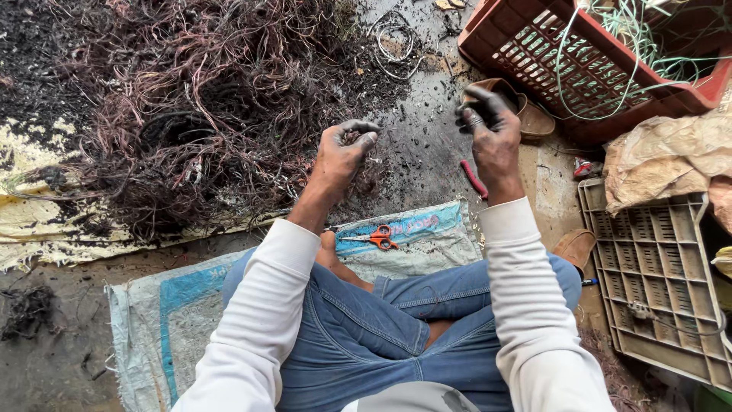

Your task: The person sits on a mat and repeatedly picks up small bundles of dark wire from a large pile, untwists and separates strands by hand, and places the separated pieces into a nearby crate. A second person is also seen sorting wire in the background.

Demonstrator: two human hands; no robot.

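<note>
Step in hand: judged as sorting or stripping burnt copper wire, 1 small bit at a time, seated cross-legged on a woven sack (427, 244).
Left hand (343, 152): soot-blackened, fingers curled in, thumb and fingertips pinching a small tuft of thin wire strands; grip closed on it.
Right hand (492, 133): also blackened, raised, fingers half spread and bent, palm turned away; nothing clearly held, though a fine strand between the fingertips cannot be ruled out.
Wire pile (206, 107): large tangled heap of reddish-brown wire, up and to the left of the left hand, near it, edge strands reaching almost to the knuckles; well apart from the right hand.
Scissors (374, 238): orange-handled, lying on the sack just below the left wrist, untouched.
Red tool (473, 179): small, handle-like, on the ground just beside the right wrist, untouched.
Red crate (587, 69): beyond the right hand, holding green cord; a beige crate (656, 282) lies to the right.
Next move, as a judgement: calls for both hands closing on the pinched tuft, or a fresh reach left into the heap.
</note>
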